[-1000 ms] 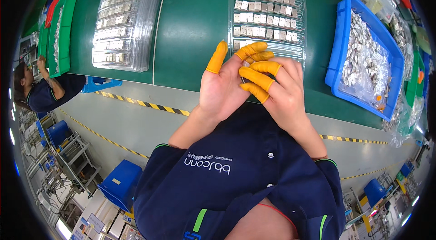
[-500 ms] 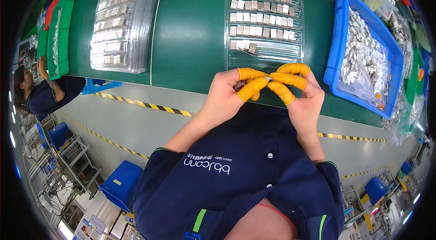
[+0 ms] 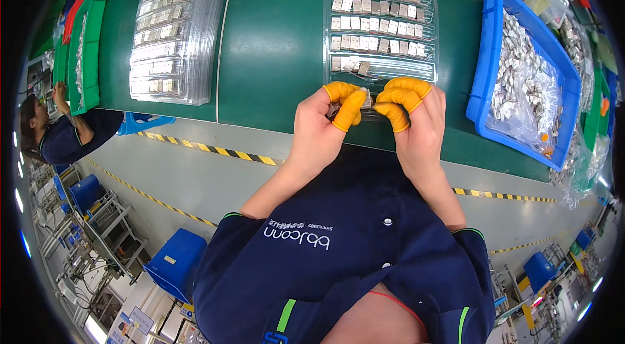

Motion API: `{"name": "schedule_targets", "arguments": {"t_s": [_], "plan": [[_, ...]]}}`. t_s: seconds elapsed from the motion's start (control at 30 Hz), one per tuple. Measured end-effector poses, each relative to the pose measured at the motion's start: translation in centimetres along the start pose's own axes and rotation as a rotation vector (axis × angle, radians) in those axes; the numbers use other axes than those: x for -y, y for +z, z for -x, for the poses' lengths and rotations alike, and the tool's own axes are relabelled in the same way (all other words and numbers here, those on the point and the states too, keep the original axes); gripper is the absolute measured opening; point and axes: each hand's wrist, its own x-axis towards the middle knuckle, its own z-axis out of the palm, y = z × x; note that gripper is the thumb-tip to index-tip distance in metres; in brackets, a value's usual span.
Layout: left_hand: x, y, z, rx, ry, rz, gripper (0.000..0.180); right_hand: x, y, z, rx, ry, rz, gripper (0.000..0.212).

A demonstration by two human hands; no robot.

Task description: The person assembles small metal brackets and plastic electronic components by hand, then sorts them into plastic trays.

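Observation:
Yellow finger cots cover the fingertips of both hands, which meet over the table's near edge. My left hand point(image 3: 320, 117) is closed, its thumb and finger pinching a small silver USB connector point(image 3: 366, 99). More small metal pieces point(image 3: 333, 110) show partly behind its fingers. Close on the connector's right side, my right hand point(image 3: 416, 116) has its thumb and fingers bent together; whatever they hold is hidden. Just beyond the hands lies a clear plastic tray point(image 3: 410, 71) with rows of silver USB connectors point(image 3: 374, 24). Its nearest row holds only a few, one of them tilted.
At the right stands a blue bin point(image 3: 478, 93) of loose metal connectors and plastic bags. Stacked clear trays point(image 3: 202, 51) of connectors lie left on the green table point(image 3: 273, 38). A green bin point(image 3: 93, 51) stands far left, near another person point(image 3: 71, 129) at the table.
Both hands have moved slightly away from my body, toward the tray, and a little left. Their fingertips have drawn apart, so the silver connector now shows between them.

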Motion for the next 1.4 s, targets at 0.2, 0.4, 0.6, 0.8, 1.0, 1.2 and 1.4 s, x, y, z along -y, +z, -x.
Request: {"name": "schedule_targets", "arguments": {"t_s": [0.2,0.4,0.6,0.8,1.0,1.2,1.4], "plan": [[0.1,-1.7,-0.9,-0.149,0.054,0.030,0.018,-1.7,1.1,-0.8,-0.083,0.019,0.046,0.024],[0.5,-2.9,-1.0,-0.234,0.088,-0.038,0.018,-1.8,1.4,-1.4,0.008,0.023,0.154,0.019],[0.1,-3.4,-1.2,-0.257,0.082,-0.088,0.019,-2.6,1.3,-1.3,-0.030,0.027,0.136,0.020],[0.4,-3.6,-1.5,-0.274,0.087,-0.069,0.018,-3.1,1.2,-1.7,-0.026,-0.026,0.171,0.020],[0.5,-3.5,-1.5,-0.270,0.081,-0.070,0.019,-3.0,1.0,-1.9,0.012,-0.094,0.266,0.022],[0.4,-3.5,-1.4,-0.264,0.078,-0.063,0.019,-2.0,1.4,-1.8,0.013,-0.141,0.154,0.028],[0.4,-3.4,-1.5,-0.271,0.076,-0.055,0.019,-2.6,2.3,-1.6,0.005,-0.212,0.161,0.024]]}}
